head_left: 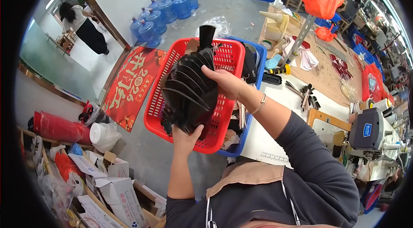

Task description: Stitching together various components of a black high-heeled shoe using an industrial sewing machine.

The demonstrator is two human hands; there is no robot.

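A thick bundle of black leather-like pieces (189, 84) is fanned out in layers over the red plastic basket (155, 107). My left hand (184, 137) grips its near end, the thumb on the right side and the fingers hidden beneath the pieces. Against the bundle's right side presses my right hand (224, 82), thumb on top; the other fingers are hidden behind it. One black strip (207, 35) sticks up beyond the far end. Under the basket's right side, a blue crate (261, 54) shows more dark pieces and scraps.
To the right stands a worktable (269, 120) with a sewing machine (368, 130), black strips (306, 98) and a yellow-black tool (280, 70). Blue water bottles (180, 6) line the far wall. Cardboard boxes (122, 198) crowd the lower left. A person (81, 24) is beyond the doorway.
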